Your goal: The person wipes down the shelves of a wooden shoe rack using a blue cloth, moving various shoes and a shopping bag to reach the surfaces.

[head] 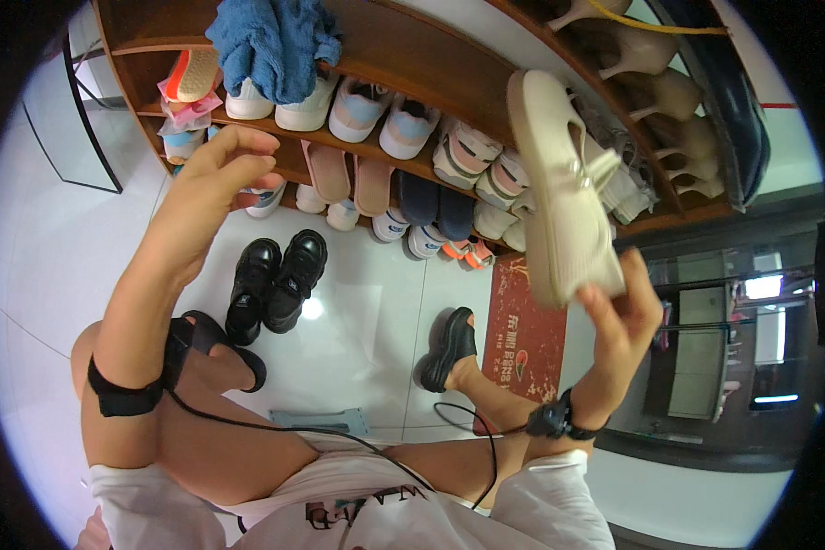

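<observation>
My right hand (615, 323) grips a cream-coloured shoe (564, 199) by one end, between thumb and fingers. The shoe has a strap with a bow and is raised in front of the right part of the wooden shoe rack (412, 51). My left hand (230, 172) is empty, its fingers curled and apart, in front of the rack's left part. Below it a pair of black shoes (275, 285) stands on the tiled floor. A blue cloth (275, 48) lies over white shoes (302, 106) on the rack.
Sneakers (361, 110), pink slippers (373, 185) and dark slippers (419, 199) fill the rack's lower levels. Beige high heels (643, 51) stand at upper right. A red mat (522, 330) lies on the floor at right. A low blue-grey stool (320, 421) is beneath me. A cable (282, 427) links my wristbands.
</observation>
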{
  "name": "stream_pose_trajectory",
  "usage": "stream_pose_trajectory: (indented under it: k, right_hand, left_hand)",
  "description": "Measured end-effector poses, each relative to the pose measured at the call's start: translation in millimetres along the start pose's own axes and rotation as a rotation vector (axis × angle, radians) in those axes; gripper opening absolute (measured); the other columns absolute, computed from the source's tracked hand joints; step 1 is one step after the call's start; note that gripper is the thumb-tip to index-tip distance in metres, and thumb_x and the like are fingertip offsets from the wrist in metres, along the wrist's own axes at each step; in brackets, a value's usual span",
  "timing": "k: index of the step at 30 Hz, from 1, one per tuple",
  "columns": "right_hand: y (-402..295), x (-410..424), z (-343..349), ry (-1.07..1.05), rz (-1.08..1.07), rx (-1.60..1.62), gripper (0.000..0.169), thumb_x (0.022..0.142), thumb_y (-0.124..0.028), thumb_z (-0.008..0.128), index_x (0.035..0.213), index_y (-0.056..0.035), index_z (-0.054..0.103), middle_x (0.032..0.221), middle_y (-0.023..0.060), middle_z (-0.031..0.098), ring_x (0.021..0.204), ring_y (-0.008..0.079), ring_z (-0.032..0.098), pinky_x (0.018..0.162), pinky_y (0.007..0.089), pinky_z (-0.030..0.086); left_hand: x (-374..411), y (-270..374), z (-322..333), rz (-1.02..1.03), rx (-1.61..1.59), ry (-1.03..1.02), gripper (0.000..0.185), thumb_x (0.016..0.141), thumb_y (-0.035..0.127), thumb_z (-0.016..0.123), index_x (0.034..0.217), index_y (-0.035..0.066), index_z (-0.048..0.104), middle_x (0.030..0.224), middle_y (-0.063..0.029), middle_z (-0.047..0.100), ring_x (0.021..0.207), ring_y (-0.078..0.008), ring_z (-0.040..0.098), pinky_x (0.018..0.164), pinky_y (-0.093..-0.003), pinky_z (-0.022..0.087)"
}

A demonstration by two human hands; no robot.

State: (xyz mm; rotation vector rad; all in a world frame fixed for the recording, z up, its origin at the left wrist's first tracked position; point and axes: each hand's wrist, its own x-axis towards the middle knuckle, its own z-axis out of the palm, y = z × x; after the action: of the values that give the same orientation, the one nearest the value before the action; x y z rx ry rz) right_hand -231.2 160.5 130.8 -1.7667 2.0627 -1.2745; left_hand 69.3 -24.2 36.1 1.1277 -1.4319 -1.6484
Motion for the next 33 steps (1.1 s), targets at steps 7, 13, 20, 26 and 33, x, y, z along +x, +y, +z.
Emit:
stream_pose_trajectory:
  k: [7, 13, 20, 26, 33]
  right_hand:
    - [70, 125, 45, 0.014, -0.17, -0.343, 0.03, 0.075, -0.008, 0.069, 0.1, 0.0052, 0.059, 0.09, 0.0131, 0.061, 0.076, 0.0236, 0.057, 0.068, 0.0308, 0.044]
    - [139, 199, 48, -0.004, 0.005, -0.511, 0.048, 0.075, -0.017, 0.072, 0.117, 0.001, 0.057, 0.117, 0.0215, 0.058, 0.107, 0.0348, 0.056, 0.089, 0.0388, 0.044]
    - [110, 176, 76, 0.07, -0.02, -0.694, 0.055, 0.074, -0.018, 0.071, 0.122, -0.0025, 0.048, 0.121, 0.0223, 0.05, 0.109, 0.0371, 0.052, 0.091, 0.0433, 0.042]
    - [132, 42, 187, 0.001, -0.116, -0.135, 0.048, 0.072, -0.003, 0.069, 0.116, -0.0082, 0.05, 0.092, 0.0047, 0.054, 0.072, 0.0129, 0.052, 0.061, 0.0265, 0.046]
    - [136, -112, 350, -0.865, -0.147, -0.002, 0.066, 0.068, -0.016, 0.074, 0.125, -0.0061, 0.043, 0.113, 0.0178, 0.055, 0.103, 0.0358, 0.052, 0.09, 0.0423, 0.04]
  left_hand:
    - [0, 3, 3, 0.01, -0.016, 0.008, 0.028, 0.087, 0.022, 0.054, 0.111, 0.008, 0.052, 0.101, -0.0011, 0.055, 0.091, -0.0095, 0.055, 0.08, -0.0262, 0.039]
    - [-2, 9, 5, 0.05, -0.035, -0.045, 0.027, 0.087, 0.021, 0.053, 0.11, 0.007, 0.053, 0.101, -0.0017, 0.055, 0.092, -0.0101, 0.056, 0.08, -0.0261, 0.04]
    - [-14, 9, -13, 0.138, -0.014, -0.036, 0.027, 0.089, 0.024, 0.053, 0.11, 0.007, 0.054, 0.103, -0.0003, 0.056, 0.094, -0.0093, 0.056, 0.08, -0.0243, 0.039]
    - [-28, 10, -25, 0.2, -0.043, -0.009, 0.027, 0.089, 0.024, 0.053, 0.11, 0.007, 0.055, 0.105, -0.0001, 0.056, 0.095, -0.0102, 0.057, 0.082, -0.0253, 0.039]
    - [-30, -1, -45, 0.146, -0.071, 0.052, 0.027, 0.089, 0.024, 0.053, 0.111, 0.008, 0.055, 0.107, -0.0005, 0.057, 0.096, -0.0103, 0.057, 0.082, -0.0255, 0.038]
